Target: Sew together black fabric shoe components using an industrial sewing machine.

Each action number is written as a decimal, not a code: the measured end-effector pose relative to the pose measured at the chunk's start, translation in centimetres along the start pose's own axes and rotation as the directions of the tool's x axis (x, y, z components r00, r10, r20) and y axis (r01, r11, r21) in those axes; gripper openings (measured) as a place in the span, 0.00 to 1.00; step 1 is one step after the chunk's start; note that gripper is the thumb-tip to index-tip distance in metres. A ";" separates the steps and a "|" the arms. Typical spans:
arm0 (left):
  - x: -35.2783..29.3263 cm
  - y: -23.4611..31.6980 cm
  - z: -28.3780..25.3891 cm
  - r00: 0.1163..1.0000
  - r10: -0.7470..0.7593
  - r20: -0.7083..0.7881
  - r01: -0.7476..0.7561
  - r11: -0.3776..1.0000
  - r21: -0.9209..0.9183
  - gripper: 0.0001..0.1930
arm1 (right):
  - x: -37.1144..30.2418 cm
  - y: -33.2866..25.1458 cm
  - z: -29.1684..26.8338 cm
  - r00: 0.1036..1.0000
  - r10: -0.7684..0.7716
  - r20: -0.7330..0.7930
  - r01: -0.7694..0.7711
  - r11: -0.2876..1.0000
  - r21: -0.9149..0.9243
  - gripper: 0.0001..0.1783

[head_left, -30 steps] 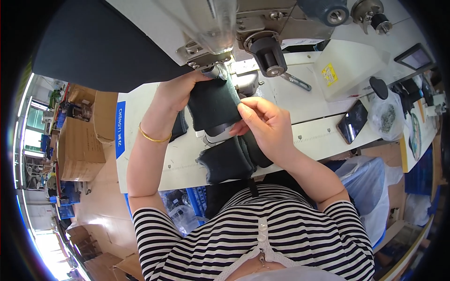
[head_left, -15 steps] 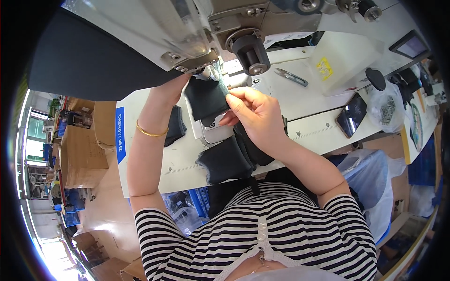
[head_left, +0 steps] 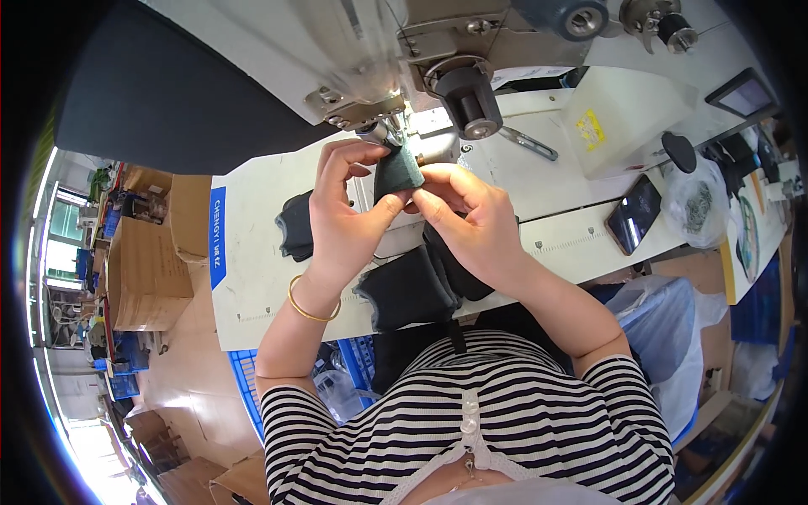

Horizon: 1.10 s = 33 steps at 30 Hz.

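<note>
A small dark green-black fabric piece (head_left: pixel 398 172) sits at the needle area of a sewing machine (head_left: pixel 362 109), its far end by the presser foot. My left hand (head_left: pixel 341 227) curls round the piece's left side, the thumb against its near edge and the fingers close to the machine foot. My right hand (head_left: pixel 478 225) pinches the near right corner between thumb and fingers. Nearer my body, a dark fabric stack (head_left: pixel 408 290) lies at the table edge. Left of my left hand is another dark fabric bundle (head_left: pixel 295 225). The needle point itself is hidden.
Thread snips (head_left: pixel 530 143) lie right of the machine head. Further right are a phone (head_left: pixel 634 215), a clear plastic bag (head_left: pixel 694 198) and a white box-shaped housing (head_left: pixel 619 118). A blue crate (head_left: pixel 358 362) stands under the front edge; cardboard boxes (head_left: pixel 151 273) are at left.
My left hand has come back from beside the machine head toward me and now grips the fabric piece. The piece has turned, showing a greener, narrower face. My right hand still pinches its edge.
</note>
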<state>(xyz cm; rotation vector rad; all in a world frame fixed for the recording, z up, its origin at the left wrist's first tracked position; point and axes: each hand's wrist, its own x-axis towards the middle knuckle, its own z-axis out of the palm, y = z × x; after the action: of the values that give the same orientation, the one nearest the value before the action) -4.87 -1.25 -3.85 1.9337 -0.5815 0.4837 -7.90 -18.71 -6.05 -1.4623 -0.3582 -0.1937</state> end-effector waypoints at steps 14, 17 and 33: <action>-0.5 1.5 1.1 0.796 0.601 0.070 -0.562 0.691 0.455 0.11 | 0.6 -1.1 -1.4 0.985 0.127 0.120 -0.123 0.992 -0.039 0.12; -0.5 1.2 1.1 0.760 0.644 0.087 -0.602 0.647 0.469 0.12 | 0.6 -1.0 -1.3 0.988 0.122 0.097 -0.123 0.992 0.007 0.11; -0.5 1.1 0.9 0.639 0.734 0.230 -0.705 0.440 0.556 0.14 | 1.2 -1.8 -1.3 0.988 0.141 0.060 -0.129 0.977 -0.169 0.11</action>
<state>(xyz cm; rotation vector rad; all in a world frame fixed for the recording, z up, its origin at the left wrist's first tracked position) -5.82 -2.39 -3.68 2.1740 -1.3919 1.4219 -7.26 -20.13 -4.03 -1.6540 -0.3048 -0.0621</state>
